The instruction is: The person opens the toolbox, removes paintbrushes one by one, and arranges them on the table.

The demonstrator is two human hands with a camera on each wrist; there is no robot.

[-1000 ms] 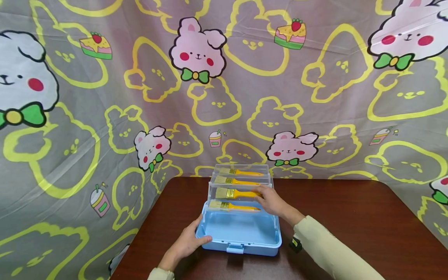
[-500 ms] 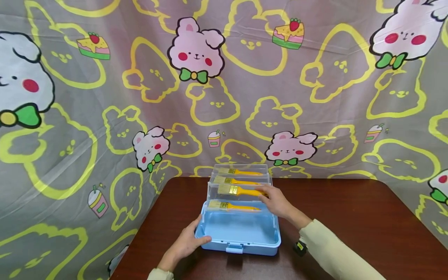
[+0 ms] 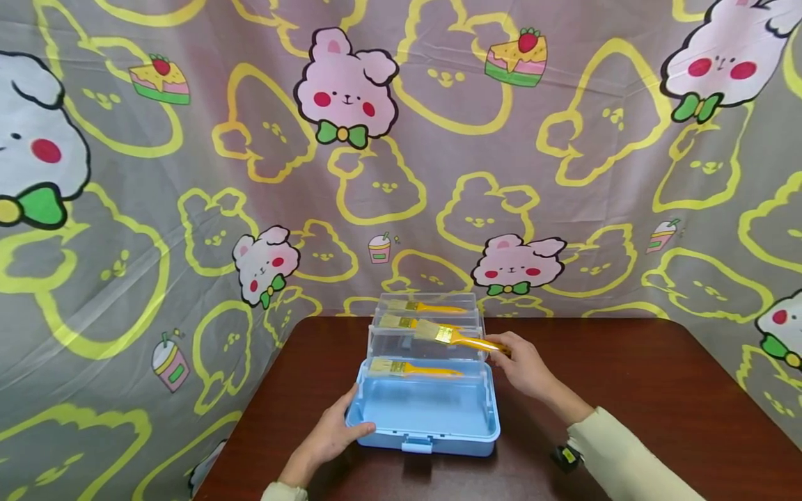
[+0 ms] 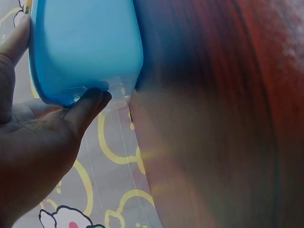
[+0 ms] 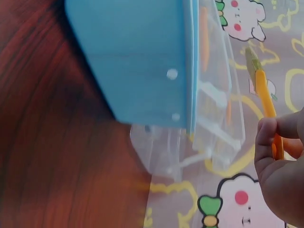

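Note:
A light blue toolbox (image 3: 426, 409) stands unfolded on the table, its clear stepped trays (image 3: 401, 344) rising at the back. My left hand (image 3: 326, 435) holds the box's left side, thumb over the front left rim; the left wrist view shows fingers (image 4: 90, 107) against the blue wall. My right hand (image 3: 526, 365) pinches a flat paintbrush (image 3: 464, 339) by the end of its yellow handle, bristles pointing left. In the right wrist view this brush (image 5: 265, 92) is apart from the trays. Another paintbrush (image 3: 420, 370) lies in the lowest tray, and two more lie in the upper trays.
The dark reddish-brown table (image 3: 614, 390) extends on both sides of the box. A curtain (image 3: 438, 174) printed with rabbit heads hangs behind and to the left. A small black device (image 3: 566, 457) sits at my right sleeve. A latch (image 3: 417, 444) is on the box's front.
My right hand has lifted the paintbrush from the third tray down and carried it to the right, its handle end now tilted lower. My left hand stays on the box.

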